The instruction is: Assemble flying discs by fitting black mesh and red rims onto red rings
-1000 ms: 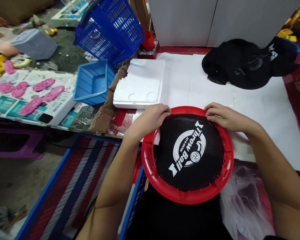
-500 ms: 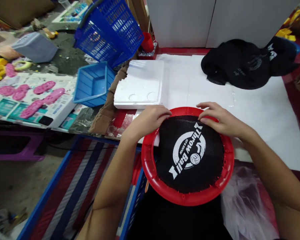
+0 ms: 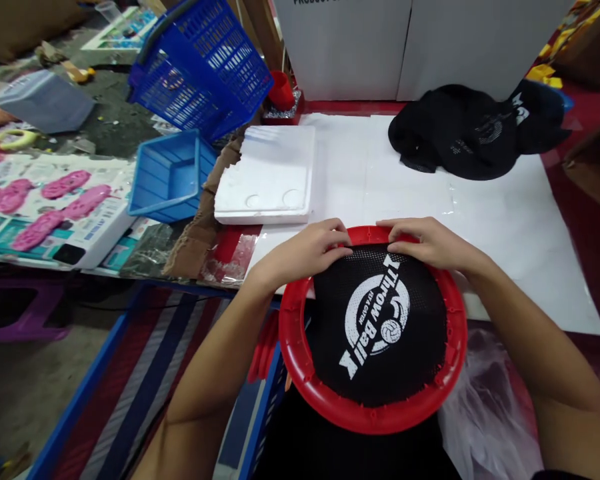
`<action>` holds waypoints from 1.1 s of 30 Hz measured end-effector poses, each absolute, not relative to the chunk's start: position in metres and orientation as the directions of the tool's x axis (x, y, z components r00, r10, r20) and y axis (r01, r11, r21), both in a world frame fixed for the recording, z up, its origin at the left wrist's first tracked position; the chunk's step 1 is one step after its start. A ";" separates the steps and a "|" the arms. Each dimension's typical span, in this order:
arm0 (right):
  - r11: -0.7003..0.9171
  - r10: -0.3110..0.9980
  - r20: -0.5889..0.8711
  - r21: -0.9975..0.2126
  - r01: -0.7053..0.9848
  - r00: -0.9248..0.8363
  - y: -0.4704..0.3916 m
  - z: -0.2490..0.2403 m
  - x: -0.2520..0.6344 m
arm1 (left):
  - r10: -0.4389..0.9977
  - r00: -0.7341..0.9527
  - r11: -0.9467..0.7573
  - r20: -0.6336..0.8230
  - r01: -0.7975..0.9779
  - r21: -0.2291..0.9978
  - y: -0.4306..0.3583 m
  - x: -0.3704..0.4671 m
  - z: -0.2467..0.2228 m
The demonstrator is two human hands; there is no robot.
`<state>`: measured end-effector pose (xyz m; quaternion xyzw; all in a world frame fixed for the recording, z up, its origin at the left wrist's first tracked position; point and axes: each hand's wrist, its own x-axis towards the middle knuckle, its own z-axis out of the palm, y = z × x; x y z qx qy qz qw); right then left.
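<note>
A red plastic ring (image 3: 300,390) rests against my lap and the table's near edge, tilted towards me. Inside it lies a round black mesh net (image 3: 330,333) with white "Throw Ball" lettering. At the ring's far left, my left hand (image 3: 317,247) pinches the net's upper edge between thumb and fingers. To its right, my right hand (image 3: 425,243) grips the same edge, thumb on the mesh and fingers over the red rim. Along the far edge a gap shows between net and rim on the left side. More black mesh pieces (image 3: 460,133) lie heaped at the back of the table.
White sheets cover the table (image 3: 505,227). A white foam block (image 3: 275,173) lies left of centre, beside a light blue bin (image 3: 167,177) and a tilted blue basket (image 3: 205,73). Pink pieces (image 3: 40,227) lie at left. Grey-white cartons (image 3: 350,53) stand behind. Clear plastic (image 3: 485,400) hangs at right.
My fingers have closed in on the net's far edge, the right hand shifting left along the rim. The ring sits slightly lower in view; the surroundings have shifted left as my head turned.
</note>
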<state>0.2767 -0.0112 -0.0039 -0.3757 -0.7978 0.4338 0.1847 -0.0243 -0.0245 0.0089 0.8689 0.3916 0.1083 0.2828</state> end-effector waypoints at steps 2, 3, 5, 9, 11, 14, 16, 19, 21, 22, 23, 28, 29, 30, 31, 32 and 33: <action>0.266 0.778 -0.063 -0.868 0.419 -0.625 -0.009 -0.003 0.279 | 0.793 0.609 -0.455 -0.001 0.594 0.663 -0.021 -0.027 0.006; 0.243 0.782 -0.078 -0.875 0.418 -0.619 -0.009 -0.003 0.281 | 0.821 0.570 -0.404 0.000 0.582 0.706 -0.020 -0.027 0.004; 0.234 0.782 -0.096 -0.871 0.433 -0.616 -0.007 -0.005 0.282 | 0.869 0.494 -0.301 -0.012 0.549 0.780 -0.019 -0.027 0.000; 0.312 0.766 -0.096 -0.809 0.498 -0.636 -0.007 -0.007 0.279 | 0.888 0.458 -0.205 -0.047 0.486 0.849 -0.016 -0.026 -0.005; 0.395 0.781 -0.046 -0.737 0.549 -0.623 -0.008 -0.008 0.276 | 0.878 0.472 -0.177 -0.082 0.479 0.860 -0.013 -0.026 -0.005; 0.476 0.780 -0.008 -0.642 0.601 -0.626 -0.006 -0.008 0.276 | 0.879 0.474 -0.222 -0.057 0.511 0.831 -0.010 -0.024 -0.008; 0.494 0.739 -0.056 -0.633 0.596 -0.672 -0.004 -0.006 0.280 | 0.872 0.489 -0.307 0.008 0.535 0.787 -0.009 -0.021 -0.010; 0.455 0.743 -0.072 -0.675 0.581 -0.666 -0.002 -0.004 0.283 | 0.848 0.527 -0.389 0.051 0.554 0.736 -0.012 -0.019 -0.008; 0.416 0.793 -0.015 -0.718 0.558 -0.610 -0.003 -0.003 0.279 | 0.841 0.538 -0.417 0.064 0.568 0.710 -0.016 -0.017 -0.003; 0.415 0.803 0.011 -0.729 0.545 -0.596 -0.005 -0.004 0.276 | 0.837 0.542 -0.436 0.079 0.572 0.695 -0.018 -0.015 0.000; 0.425 0.801 0.029 -0.730 0.535 -0.598 -0.006 -0.004 0.272 | 0.826 0.555 -0.464 0.097 0.573 0.675 -0.020 -0.012 0.002; 0.462 0.785 0.067 -0.727 0.508 -0.616 -0.012 -0.007 0.260 | 0.757 0.640 -0.596 0.132 0.592 0.542 -0.025 0.005 0.003; 0.459 0.791 0.083 -0.736 0.497 -0.607 -0.012 -0.007 0.259 | 0.762 0.634 -0.585 0.133 0.587 0.560 -0.024 0.008 0.002; 0.459 0.795 0.099 -0.743 0.487 -0.599 -0.013 -0.008 0.259 | 0.777 0.616 -0.555 0.129 0.574 0.603 -0.022 0.010 0.001; 0.461 0.797 0.112 -0.746 0.479 -0.593 -0.013 -0.009 0.259 | 0.796 0.594 -0.510 0.115 0.556 0.657 -0.020 0.011 0.001; 0.464 0.799 0.120 -0.746 0.478 -0.589 -0.013 -0.010 0.258 | 0.817 0.569 -0.456 0.090 0.543 0.705 -0.017 0.011 0.001; 0.466 0.801 0.123 -0.743 0.481 -0.585 -0.012 -0.011 0.257 | 0.836 0.546 -0.402 0.057 0.538 0.740 -0.013 0.011 0.001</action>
